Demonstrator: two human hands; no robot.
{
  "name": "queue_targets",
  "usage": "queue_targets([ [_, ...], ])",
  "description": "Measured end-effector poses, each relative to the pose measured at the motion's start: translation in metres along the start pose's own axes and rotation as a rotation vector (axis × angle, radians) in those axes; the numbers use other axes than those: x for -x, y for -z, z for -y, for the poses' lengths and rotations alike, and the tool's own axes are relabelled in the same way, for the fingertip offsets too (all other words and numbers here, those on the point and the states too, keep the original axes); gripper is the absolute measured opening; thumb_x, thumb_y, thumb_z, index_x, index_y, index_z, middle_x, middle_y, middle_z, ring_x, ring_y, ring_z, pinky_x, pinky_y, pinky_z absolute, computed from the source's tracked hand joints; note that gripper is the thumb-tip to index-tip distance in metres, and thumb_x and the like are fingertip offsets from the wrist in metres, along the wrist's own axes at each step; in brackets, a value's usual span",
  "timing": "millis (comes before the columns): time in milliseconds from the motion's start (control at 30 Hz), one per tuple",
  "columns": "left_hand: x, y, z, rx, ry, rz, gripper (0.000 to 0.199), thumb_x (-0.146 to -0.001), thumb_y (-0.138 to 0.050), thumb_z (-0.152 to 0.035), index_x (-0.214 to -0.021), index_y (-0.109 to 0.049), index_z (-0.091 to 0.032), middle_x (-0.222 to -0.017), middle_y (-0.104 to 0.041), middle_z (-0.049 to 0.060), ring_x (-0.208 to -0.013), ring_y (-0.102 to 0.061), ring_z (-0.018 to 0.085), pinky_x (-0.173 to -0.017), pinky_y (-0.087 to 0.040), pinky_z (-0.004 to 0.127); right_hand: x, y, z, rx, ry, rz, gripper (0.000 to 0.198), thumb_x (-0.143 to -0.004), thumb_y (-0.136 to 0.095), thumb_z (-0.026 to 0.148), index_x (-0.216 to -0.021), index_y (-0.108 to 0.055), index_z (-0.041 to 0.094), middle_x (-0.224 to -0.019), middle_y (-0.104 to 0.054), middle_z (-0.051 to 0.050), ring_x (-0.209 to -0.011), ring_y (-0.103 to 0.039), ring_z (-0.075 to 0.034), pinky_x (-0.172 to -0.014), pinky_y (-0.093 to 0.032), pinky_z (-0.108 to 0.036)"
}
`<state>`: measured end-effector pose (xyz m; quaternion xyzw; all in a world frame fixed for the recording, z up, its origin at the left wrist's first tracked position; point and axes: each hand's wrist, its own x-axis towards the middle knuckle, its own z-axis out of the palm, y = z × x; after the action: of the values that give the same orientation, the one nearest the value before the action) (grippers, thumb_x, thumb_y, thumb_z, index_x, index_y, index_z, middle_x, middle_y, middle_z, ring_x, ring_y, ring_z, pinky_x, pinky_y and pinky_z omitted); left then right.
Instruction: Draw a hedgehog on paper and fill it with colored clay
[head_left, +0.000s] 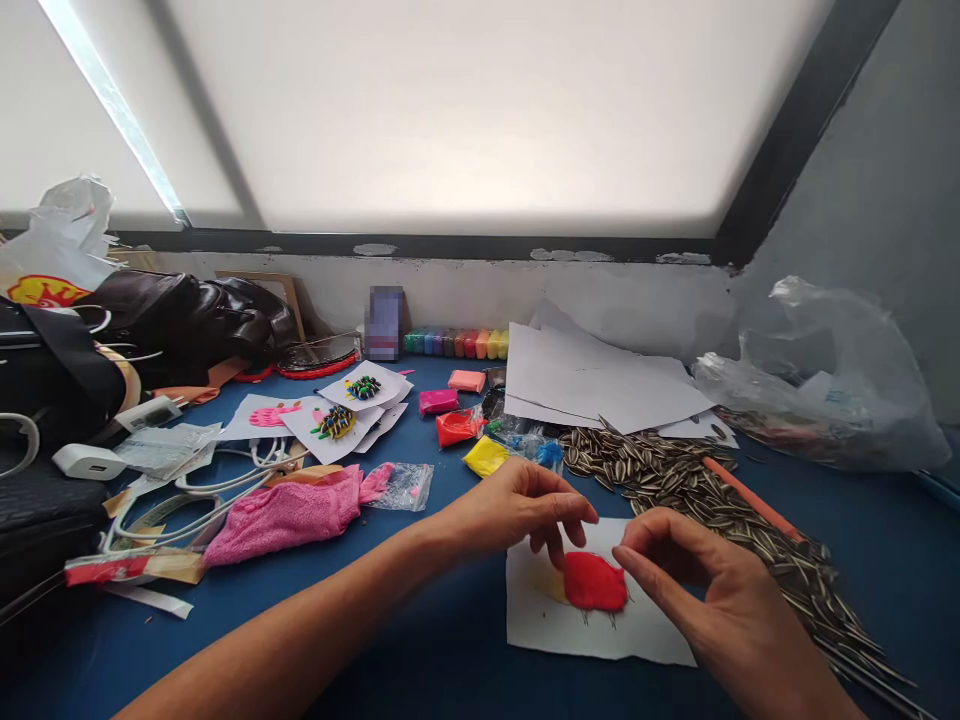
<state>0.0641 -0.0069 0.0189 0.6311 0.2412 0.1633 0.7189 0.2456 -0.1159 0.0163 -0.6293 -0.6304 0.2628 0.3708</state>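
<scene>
A flat patch of red modelling clay (596,582) lies on a small sheet of white paper (577,640), beside a pale yellow area at its left. Thin dark lines show along the lower edge of the red clay. My left hand (517,510) hovers over the paper's upper left, its fingers loosely bent and apart, fingertips close to the clay. Over the paper's right side, my right hand (701,580) has thumb and index finger brought together by the red clay's right edge. Whatever sits between those fingertips is too small to make out.
Striped sunflower seeds (675,480) spread along the right, with an orange stick (754,500) among them. Behind are clay packets (487,456), stacked white paper (585,380) and a plastic bag (832,390). At left lie decorated cards (330,420), a pink cloth (289,515), cables and bags.
</scene>
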Motion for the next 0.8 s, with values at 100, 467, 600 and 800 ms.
queue_targets([
  [100, 0.002, -0.003, -0.004, -0.049, 0.03, 0.021, 0.038, -0.087, -0.06, -0.048, -0.084, -0.068, -0.01, -0.067, -0.061, 0.0, -0.05, -0.056, 0.007, -0.048, -0.032, 0.02, -0.002, 0.001, 0.0, 0.012, 0.038, 0.037, 0.027, -0.088, -0.057, 0.046, -0.074, -0.064, 0.024, -0.066, -0.061, 0.002, -0.056, -0.056, -0.013, -0.053, -0.047, -0.023],
  [467, 0.007, -0.009, -0.004, -0.041, 0.069, 0.154, 0.048, -0.084, -0.061, -0.057, -0.075, -0.067, -0.011, -0.061, -0.06, -0.001, -0.043, -0.048, 0.005, -0.049, -0.03, 0.021, -0.001, 0.001, 0.006, -0.058, 0.198, 0.025, 0.014, -0.089, -0.063, 0.034, -0.096, -0.072, 0.027, -0.085, -0.069, 0.0, -0.062, -0.062, -0.012, -0.053, -0.051, -0.022],
  [600, 0.009, -0.01, -0.005, -0.03, 0.049, 0.18, 0.046, -0.085, -0.061, -0.055, -0.081, -0.07, -0.01, -0.06, -0.059, -0.001, -0.044, -0.048, 0.005, -0.049, -0.029, 0.02, -0.001, 0.001, 0.009, -0.06, 0.254, -0.018, 0.013, -0.09, -0.062, 0.033, -0.085, -0.072, 0.026, -0.078, -0.066, 0.0, -0.061, -0.062, -0.013, -0.051, -0.049, -0.022],
  [800, 0.009, -0.007, -0.006, -0.004, 0.043, 0.178, 0.041, -0.084, -0.066, -0.051, -0.081, -0.071, -0.011, -0.063, -0.062, 0.0, -0.046, -0.05, 0.004, -0.049, -0.03, 0.019, 0.001, 0.004, 0.006, -0.022, 0.306, -0.008, 0.01, -0.089, -0.063, 0.029, -0.089, -0.072, 0.026, -0.082, -0.066, -0.001, -0.063, -0.062, -0.013, -0.052, -0.05, -0.022],
])
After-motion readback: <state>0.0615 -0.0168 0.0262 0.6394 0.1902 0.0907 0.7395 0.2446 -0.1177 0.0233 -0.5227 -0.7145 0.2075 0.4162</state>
